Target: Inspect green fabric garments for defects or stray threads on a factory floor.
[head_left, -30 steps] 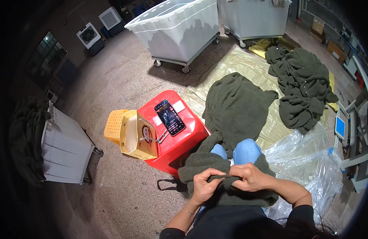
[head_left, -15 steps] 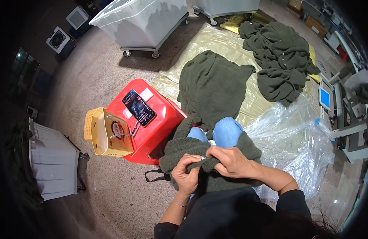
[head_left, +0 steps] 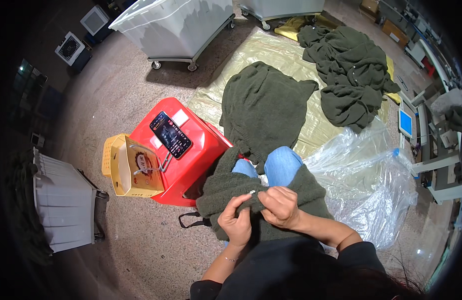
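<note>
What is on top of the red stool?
A phone lies propped on the red stool, beside a white paper. The dark green sweater, pinched by the left hand and right hand, covers the stool's near corner.

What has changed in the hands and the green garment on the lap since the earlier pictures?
Little has changed. Both hands, left hand and right hand, keep pinching the dark green garment on the lap; the fingers have shifted slightly along its edge. Nothing was taken up or let go. The view itself has moved. The red stool, the phone and the yellow basket stayed in place.
</note>
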Action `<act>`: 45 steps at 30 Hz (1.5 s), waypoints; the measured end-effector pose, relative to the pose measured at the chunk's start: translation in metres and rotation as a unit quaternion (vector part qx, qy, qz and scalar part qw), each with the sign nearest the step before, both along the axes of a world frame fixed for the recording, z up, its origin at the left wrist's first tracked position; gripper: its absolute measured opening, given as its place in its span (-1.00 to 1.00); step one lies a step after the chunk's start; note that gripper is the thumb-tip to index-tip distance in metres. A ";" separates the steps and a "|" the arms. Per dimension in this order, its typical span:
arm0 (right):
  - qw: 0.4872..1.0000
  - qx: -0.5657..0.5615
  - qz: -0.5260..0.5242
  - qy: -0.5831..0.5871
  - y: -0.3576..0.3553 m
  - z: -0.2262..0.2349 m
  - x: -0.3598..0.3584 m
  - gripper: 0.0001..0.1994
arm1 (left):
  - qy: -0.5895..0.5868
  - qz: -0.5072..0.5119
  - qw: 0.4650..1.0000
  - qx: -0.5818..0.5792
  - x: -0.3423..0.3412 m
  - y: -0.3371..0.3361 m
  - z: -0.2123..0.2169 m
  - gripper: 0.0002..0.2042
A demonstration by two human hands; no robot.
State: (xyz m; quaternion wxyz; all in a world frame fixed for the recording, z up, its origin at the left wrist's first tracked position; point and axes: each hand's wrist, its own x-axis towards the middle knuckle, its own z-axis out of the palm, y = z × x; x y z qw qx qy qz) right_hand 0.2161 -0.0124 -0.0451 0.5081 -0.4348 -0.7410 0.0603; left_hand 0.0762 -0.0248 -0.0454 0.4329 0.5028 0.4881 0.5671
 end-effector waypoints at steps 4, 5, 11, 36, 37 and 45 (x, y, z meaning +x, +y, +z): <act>0.997 -0.043 -0.043 -0.046 0.007 -0.010 0.026 -0.71 | 0.142 -0.157 0.974 -0.083 -0.039 0.018 -0.013 -0.79; 0.989 -0.136 -0.035 0.051 0.013 -0.009 0.036 -0.72 | 0.038 -0.135 0.969 -0.204 -0.051 0.021 -0.015 -0.81; 0.916 -0.346 0.151 0.131 0.037 0.009 0.072 -0.70 | -0.238 -0.116 0.922 -0.283 -0.073 0.025 -0.010 -0.82; 0.919 -0.324 0.198 0.103 0.035 0.008 0.000 -0.86 | -0.095 -0.100 0.983 -0.119 -0.035 0.027 -0.014 -0.87; 0.924 -0.314 0.187 0.112 0.034 0.008 -0.001 -0.87 | -0.103 -0.088 0.984 -0.117 -0.032 0.027 -0.010 -0.88; 0.983 -0.068 0.160 -0.053 0.021 0.010 -0.014 -0.85 | -0.260 0.013 0.955 -0.141 -0.022 0.024 -0.024 -0.83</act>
